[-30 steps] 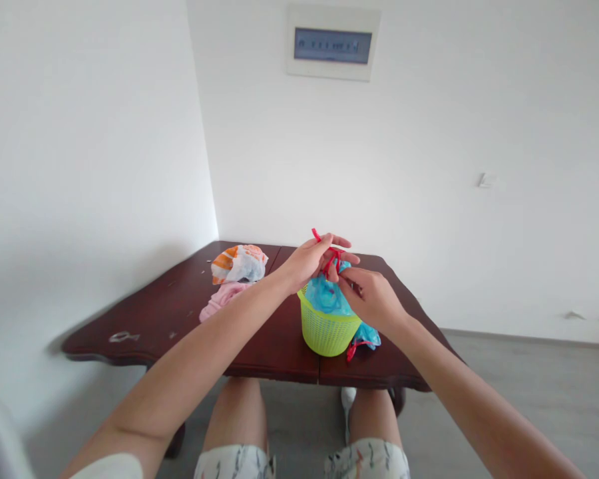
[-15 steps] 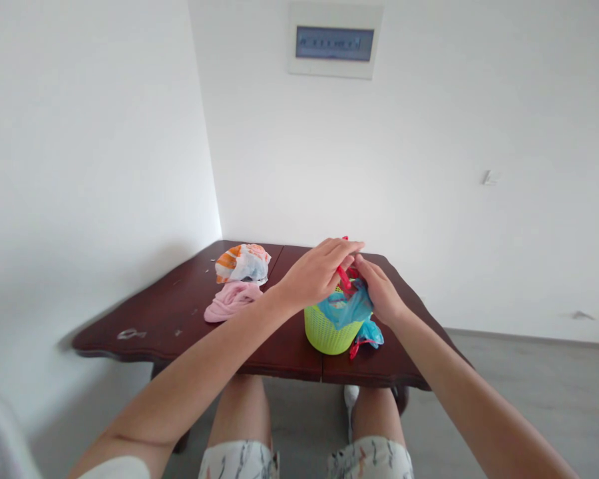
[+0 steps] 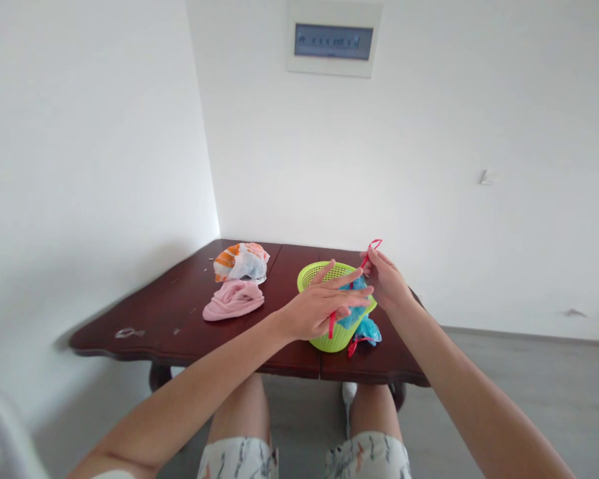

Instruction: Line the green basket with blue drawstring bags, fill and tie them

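A thin blue plastic bag (image 3: 353,307) with red drawstrings is stretched between my hands, in front of the green perforated basket (image 3: 305,277). My right hand (image 3: 387,281) pinches one red drawstring, whose loop sticks up above the fingertips. My left hand (image 3: 324,306) reaches across the basket with its fingers extended; another red strip hangs at its thumb, where it appears to be held. On the table beside the basket's base lies a second crumpled blue bag (image 3: 369,329), also with a red drawstring. The basket's inside is partly hidden by my left hand.
To the left on the dark wooden table (image 3: 160,313) lie a folded pink cloth (image 3: 233,301) and, behind it, a white and orange plastic bag (image 3: 242,263). White walls stand close behind and to the left. My knees are under the table's front edge.
The blue bag has come off the basket's rim, which now shows. My hands have moved slightly apart, with the left one lower and nearer, and the right one drawing a red string up.
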### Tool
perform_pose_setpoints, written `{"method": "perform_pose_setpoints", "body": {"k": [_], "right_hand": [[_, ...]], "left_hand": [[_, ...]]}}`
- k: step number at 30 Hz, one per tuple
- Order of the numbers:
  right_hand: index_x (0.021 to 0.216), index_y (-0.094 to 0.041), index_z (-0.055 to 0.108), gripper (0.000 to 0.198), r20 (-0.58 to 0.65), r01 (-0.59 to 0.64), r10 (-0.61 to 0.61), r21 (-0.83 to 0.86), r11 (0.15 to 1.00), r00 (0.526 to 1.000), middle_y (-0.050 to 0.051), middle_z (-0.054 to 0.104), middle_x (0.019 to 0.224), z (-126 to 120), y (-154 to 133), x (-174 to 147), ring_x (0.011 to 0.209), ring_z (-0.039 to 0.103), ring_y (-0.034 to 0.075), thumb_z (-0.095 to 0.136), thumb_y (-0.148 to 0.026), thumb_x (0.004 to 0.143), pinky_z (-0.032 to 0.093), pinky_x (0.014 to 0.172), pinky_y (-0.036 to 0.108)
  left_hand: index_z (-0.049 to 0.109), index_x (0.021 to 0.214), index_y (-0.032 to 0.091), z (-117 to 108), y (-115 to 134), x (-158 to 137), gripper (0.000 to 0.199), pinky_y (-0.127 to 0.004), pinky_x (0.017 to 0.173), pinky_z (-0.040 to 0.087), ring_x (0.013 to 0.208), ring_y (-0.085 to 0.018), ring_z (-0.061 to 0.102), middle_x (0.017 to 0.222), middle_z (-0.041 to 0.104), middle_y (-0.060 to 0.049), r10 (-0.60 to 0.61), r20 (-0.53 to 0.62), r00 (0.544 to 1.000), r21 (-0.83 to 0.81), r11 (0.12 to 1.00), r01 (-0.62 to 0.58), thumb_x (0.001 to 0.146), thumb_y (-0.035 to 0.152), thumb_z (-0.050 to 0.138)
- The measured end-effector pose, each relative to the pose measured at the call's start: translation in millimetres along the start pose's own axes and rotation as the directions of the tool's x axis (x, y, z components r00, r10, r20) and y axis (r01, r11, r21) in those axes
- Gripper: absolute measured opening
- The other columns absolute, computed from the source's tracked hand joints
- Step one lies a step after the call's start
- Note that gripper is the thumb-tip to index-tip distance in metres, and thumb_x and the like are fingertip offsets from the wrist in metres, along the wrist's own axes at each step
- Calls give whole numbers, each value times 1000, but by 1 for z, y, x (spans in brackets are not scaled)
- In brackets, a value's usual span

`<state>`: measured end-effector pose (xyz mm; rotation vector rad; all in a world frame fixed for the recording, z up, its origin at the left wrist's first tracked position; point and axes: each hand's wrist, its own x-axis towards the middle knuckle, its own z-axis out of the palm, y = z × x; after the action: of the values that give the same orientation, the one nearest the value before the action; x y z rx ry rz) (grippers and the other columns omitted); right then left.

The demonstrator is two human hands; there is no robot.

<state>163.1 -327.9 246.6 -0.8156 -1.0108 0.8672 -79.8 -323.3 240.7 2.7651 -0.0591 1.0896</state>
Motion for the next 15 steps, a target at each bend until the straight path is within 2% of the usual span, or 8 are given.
{"method": "perform_pose_setpoints", "body": {"k": [3, 5, 7, 9, 11, 13, 15], "right_hand": [[90, -20, 82, 71, -133, 32, -30, 15, 999, 991, -6, 57, 63, -12, 13, 13, 58, 48, 10, 111, -79, 63, 43, 53, 25], [88, -19, 82, 72, -168, 55, -53, 6, 998, 984, -5, 57, 63, -17, 21, 17, 57, 45, 9, 111, -79, 61, 38, 51, 25], [88, -19, 81, 73, -181, 65, -65, -2, 998, 981, -5, 58, 63, -20, 27, 18, 56, 45, 9, 110, -80, 62, 36, 49, 26], [89, -20, 80, 73, -196, 75, -76, -9, 997, 978, -6, 56, 62, -21, 30, 19, 55, 45, 10, 108, -82, 65, 35, 49, 27], [91, -21, 79, 73, -217, 89, -89, -11, 996, 972, -8, 51, 59, -22, 31, 19, 54, 43, 10, 106, -85, 68, 36, 49, 27], [91, -21, 79, 73, -239, 98, -98, -12, 995, 966, -9, 48, 58, -22, 32, 19, 53, 41, 9, 105, -86, 69, 36, 49, 26], [91, -21, 79, 73, -255, 98, -98, -13, 995, 962, -9, 47, 57, -23, 32, 19, 53, 41, 9, 105, -86, 68, 36, 49, 26]], "left_hand": [[79, 156, 32, 9, 0, -12, 59, -58, 154, 10, 172, -29, 58, 155, 85, -10, -53, 32, 998, -108, 993, 56, 130, 54, 30], [83, 144, 28, 17, -2, -22, 65, -56, 150, 24, 151, -30, 76, 128, 93, -12, -104, -14, 995, -184, 978, 99, 129, 59, 27], [85, 130, 26, 25, -2, -31, 70, -57, 142, 36, 121, -32, 85, 95, 91, -11, -158, -91, 983, -258, 957, 130, 129, 62, 25], [83, 117, 26, 34, 1, -39, 67, -55, 127, 49, 90, -29, 80, 72, 79, -6, -248, -159, 956, -340, 922, 183, 128, 65, 30], [79, 109, 25, 43, 6, -46, 62, -44, 96, 57, 62, -21, 61, 58, 61, 2, -390, -211, 896, -500, 831, 244, 128, 67, 37], [73, 102, 25, 50, 12, -49, 58, -33, 70, 46, 48, -15, 39, 51, 45, 8, -536, -247, 807, -698, 676, 236, 127, 68, 44], [68, 97, 24, 54, 17, -52, 56, -30, 61, 35, 46, -13, 29, 47, 36, 10, -629, -255, 734, -838, 523, 157, 125, 69, 49]]}}
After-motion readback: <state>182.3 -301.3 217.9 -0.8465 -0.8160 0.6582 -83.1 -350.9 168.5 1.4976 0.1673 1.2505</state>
